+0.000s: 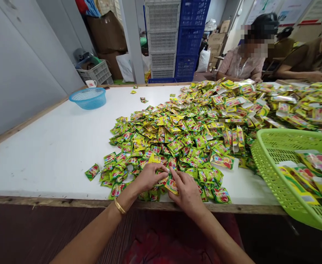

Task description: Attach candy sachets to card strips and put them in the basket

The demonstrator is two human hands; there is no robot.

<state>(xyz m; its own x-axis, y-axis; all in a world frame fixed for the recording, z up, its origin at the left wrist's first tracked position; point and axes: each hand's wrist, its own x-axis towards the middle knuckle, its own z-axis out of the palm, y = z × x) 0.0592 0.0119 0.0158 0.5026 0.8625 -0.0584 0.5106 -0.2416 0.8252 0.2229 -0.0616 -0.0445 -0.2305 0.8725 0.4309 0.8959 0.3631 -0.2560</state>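
Note:
My right hand (187, 190) is closed around a small printed carton (172, 186), yellow and green with red lettering, just above the table's front edge. The fingers of my left hand (151, 178) pinch at the carton's upper end, where a bit of white shows between the fingertips. Part of the carton is hidden by the fingers. Under and beyond both hands spreads a heap of small green candy packets (177, 145), with some yellow ones mixed in. A single packet (92, 171) lies apart to the left.
A light green basket (268, 161) holding filled-looking cartons overhangs the table edge at right. More cartons (240, 101) are piled behind it. A blue basket (88, 99) and a cup (91, 83) stand at back left on the white table (45, 146). Several people sit across.

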